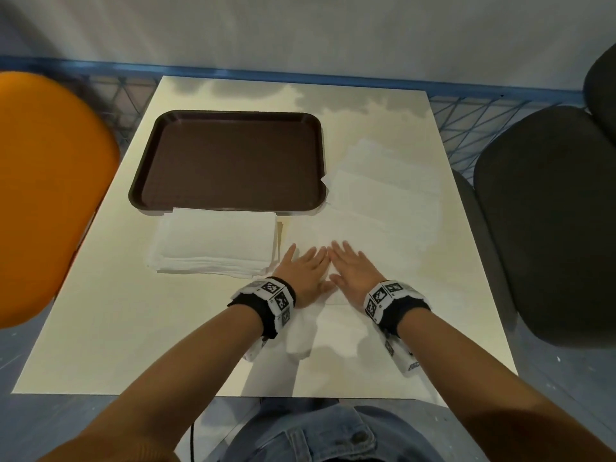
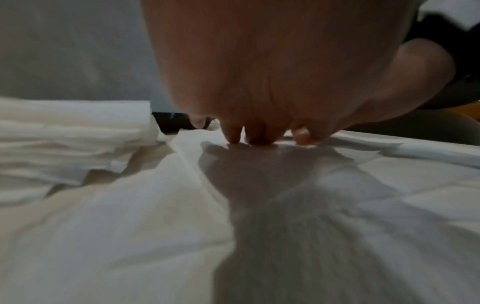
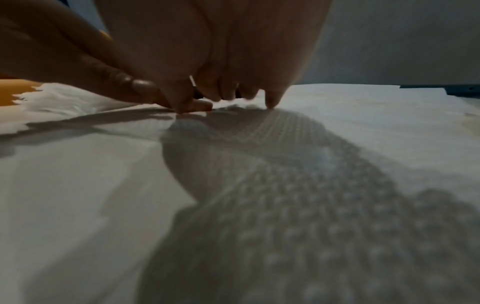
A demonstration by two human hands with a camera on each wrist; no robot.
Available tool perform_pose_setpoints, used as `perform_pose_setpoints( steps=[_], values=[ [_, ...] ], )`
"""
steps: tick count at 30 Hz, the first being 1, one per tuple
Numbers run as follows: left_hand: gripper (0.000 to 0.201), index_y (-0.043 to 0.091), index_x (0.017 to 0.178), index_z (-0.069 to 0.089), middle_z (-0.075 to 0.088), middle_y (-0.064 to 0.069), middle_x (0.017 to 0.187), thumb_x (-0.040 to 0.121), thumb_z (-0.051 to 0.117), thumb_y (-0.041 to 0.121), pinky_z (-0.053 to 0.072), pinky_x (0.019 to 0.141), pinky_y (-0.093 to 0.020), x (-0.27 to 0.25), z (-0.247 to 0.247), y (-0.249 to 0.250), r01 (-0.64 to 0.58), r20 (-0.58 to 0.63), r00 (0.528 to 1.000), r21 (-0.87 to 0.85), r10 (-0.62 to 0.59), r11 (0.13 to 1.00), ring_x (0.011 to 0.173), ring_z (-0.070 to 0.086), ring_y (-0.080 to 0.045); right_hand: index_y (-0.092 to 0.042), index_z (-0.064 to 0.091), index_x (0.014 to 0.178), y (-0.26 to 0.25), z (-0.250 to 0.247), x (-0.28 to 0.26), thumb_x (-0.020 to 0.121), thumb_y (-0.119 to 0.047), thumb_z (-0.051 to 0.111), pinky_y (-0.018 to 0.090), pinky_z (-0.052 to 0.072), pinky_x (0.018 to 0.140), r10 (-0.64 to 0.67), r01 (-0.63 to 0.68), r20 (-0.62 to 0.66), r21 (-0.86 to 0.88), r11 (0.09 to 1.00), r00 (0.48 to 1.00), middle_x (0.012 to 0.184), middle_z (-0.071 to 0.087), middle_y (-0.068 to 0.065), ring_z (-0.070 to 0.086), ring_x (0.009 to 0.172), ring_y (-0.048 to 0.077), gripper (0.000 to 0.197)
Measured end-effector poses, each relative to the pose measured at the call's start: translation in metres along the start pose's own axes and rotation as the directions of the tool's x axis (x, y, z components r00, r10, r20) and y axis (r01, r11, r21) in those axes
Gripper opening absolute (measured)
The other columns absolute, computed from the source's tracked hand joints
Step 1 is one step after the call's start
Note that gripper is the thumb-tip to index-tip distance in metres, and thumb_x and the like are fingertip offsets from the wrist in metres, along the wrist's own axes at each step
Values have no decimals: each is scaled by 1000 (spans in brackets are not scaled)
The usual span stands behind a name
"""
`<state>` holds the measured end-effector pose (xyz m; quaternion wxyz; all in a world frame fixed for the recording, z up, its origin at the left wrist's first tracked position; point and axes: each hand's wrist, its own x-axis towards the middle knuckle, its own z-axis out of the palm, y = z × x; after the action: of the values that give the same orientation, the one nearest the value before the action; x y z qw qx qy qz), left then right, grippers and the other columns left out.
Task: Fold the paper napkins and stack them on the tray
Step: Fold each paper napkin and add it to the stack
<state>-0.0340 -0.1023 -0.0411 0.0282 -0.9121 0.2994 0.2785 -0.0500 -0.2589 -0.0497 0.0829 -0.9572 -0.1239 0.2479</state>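
Napkin (image 1: 336, 315) near surface's front edge: I press it with left hand (image 1: 305, 270) and right hand (image 1: 353, 268), both flat, smoothing; folding comes next, tray (image 1: 230, 116) bare.

Overhead glare washes the table (image 1: 100, 328); wrist views dim, seemingly blurred.

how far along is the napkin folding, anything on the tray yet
Nothing stacked yet: the tray is bare. In hand: left hand and right hand press flat on one napkin. Left: the napkin pile beside it and the spread napkins to the right.
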Motion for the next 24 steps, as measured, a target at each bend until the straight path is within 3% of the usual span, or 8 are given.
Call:
perform_pose_setpoints(
  steps=[4, 7, 9, 12, 16, 18, 21, 24],
  values=[
    [67, 11, 152, 3, -1, -4, 160, 99, 11, 52, -4, 117, -50, -2, -10, -9, 93, 27, 995, 68, -95, 993, 147, 1, -19, -11, -1, 150, 6, -3, 1, 103, -31, 21, 36, 3, 119, 12, -11, 53, -32, 999, 999, 158, -11, 1, -9, 146, 19, 56],
    [64, 10, 147, 27, 24, -5, 155, 99, 18, 52, 5, 116, -52, -2, -18, -13, 156, -43, 988, 152, -151, 976, 143, 20, -24, -8, 14, 149, 7, -14, 6, 102, -31, 25, 34, 10, 119, 45, -45, -10, -4, 999, 999, 159, 2, 3, 1, 146, 22, 53],
    [55, 11, 133, 48, 47, -6, 138, 99, 27, 48, 10, 114, -50, -2, -23, -11, 182, -106, 980, 149, -168, 972, 133, 35, -25, -9, 30, 144, 2, -17, 12, 100, -33, 36, 33, 21, 115, 59, -55, -104, 36, 998, 993, 154, 21, 6, 18, 141, 25, 50],
    [35, 13, 108, 63, 62, -4, 112, 97, 41, 38, 27, 102, -41, 1, -26, -11, 197, -233, 957, 75, -175, 978, 118, 45, -24, -16, 45, 131, -7, -18, 21, 91, -38, 54, 34, 35, 102, 95, -81, -172, 89, 993, 980, 134, 43, 4, 37, 125, 22, 47],
    [46, 19, 123, 55, 56, -2, 123, 86, 60, 46, 36, 95, -34, 0, -16, -22, 165, -336, 910, -247, -244, 955, 117, 45, -23, -19, 58, 109, -8, -27, 29, 86, -41, 60, 36, 36, 94, 91, -83, -84, 96, 992, 992, 115, 53, 2, 43, 113, 22, 32],
    [54, 20, 124, 53, 58, -1, 122, 79, 71, 44, 38, 92, -28, -4, -18, -32, 77, -345, 884, -556, -315, 827, 113, 49, -20, -16, 61, 97, -6, -37, 30, 85, -35, 64, 30, 38, 86, 21, 20, -128, 310, 950, 992, 98, 55, 1, 46, 100, 21, 22],
    [30, 20, 101, 65, 65, 6, 98, 77, 77, 33, 43, 76, -20, -17, -35, -49, -70, -277, 849, -903, -449, 424, 91, 59, -13, -17, 54, 83, -8, -62, 26, 85, -22, 66, 8, 35, 71, 11, 144, -234, 632, 762, 972, 78, 53, -13, 50, 79, 8, 13],
    [11, 19, 81, 69, 69, 4, 81, 77, 77, 25, 53, 63, -20, -36, -51, -69, -141, -167, 822, -986, -544, 89, 74, 65, -14, -21, 56, 78, -16, -79, 35, 87, -22, 64, 13, 38, 72, 83, 169, -321, 682, 711, 944, 79, 56, -14, 51, 77, 1, 12]
  ],
)
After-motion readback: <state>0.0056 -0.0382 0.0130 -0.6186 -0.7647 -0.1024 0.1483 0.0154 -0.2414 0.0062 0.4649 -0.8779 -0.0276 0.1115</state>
